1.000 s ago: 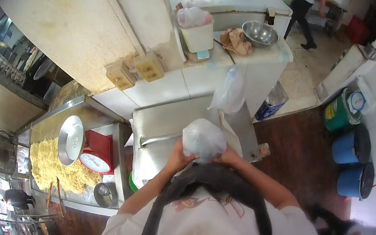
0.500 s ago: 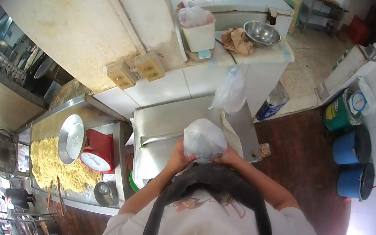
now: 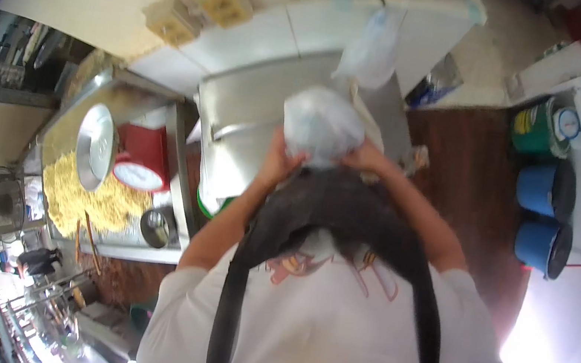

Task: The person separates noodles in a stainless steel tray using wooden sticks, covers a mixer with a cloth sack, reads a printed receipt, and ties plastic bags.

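Observation:
A puffed, whitish plastic bag (image 3: 322, 122) is held before my apron, over the near edge of a metal lid or counter (image 3: 256, 112). My left hand (image 3: 283, 161) closes round its lower left side. On the opposite side, my right hand (image 3: 363, 156) grips it, fingers partly hidden behind the plastic. What the bag contains cannot be made out. Just beyond hangs another clear plastic bag (image 3: 369, 54) against the tiled wall.
To the left, a red scale (image 3: 146, 156) with a metal pan (image 3: 95, 146) stands by a heap of yellow noodles (image 3: 70, 197). Long sticks (image 3: 90, 242) and a metal bowl (image 3: 157, 227) lie nearby. Blue buckets (image 3: 541, 190) line the right wall.
My view has tilted downward, so the surroundings sit higher in the picture. Both hands still hold the bag in front of me, and its top looks a little wider.

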`<move>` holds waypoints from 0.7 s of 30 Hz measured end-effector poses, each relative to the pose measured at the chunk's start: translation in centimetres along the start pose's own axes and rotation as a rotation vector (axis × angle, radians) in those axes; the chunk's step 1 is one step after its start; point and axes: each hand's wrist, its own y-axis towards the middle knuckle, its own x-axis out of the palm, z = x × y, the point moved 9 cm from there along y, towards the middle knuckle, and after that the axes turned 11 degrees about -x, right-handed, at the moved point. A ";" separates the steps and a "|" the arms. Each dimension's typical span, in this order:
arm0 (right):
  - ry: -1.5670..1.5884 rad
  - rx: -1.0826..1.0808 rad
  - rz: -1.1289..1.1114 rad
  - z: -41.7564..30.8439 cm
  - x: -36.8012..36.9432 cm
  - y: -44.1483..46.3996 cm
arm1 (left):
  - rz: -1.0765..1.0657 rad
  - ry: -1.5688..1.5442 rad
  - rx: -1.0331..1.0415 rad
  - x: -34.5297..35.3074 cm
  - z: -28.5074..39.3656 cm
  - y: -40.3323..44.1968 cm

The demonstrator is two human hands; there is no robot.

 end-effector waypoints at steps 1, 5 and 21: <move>0.166 0.044 0.008 -1.2 -1.1 0.3 | -0.008 0.055 -0.061 0.1 2.1 -0.2; 0.208 0.054 -0.025 -3.2 -3.7 1.7 | 0.044 -0.028 -0.151 -0.2 0.8 0.7; 0.338 -0.010 0.296 -4.4 -3.2 -1.0 | -0.022 0.151 -0.136 -0.1 3.4 -1.6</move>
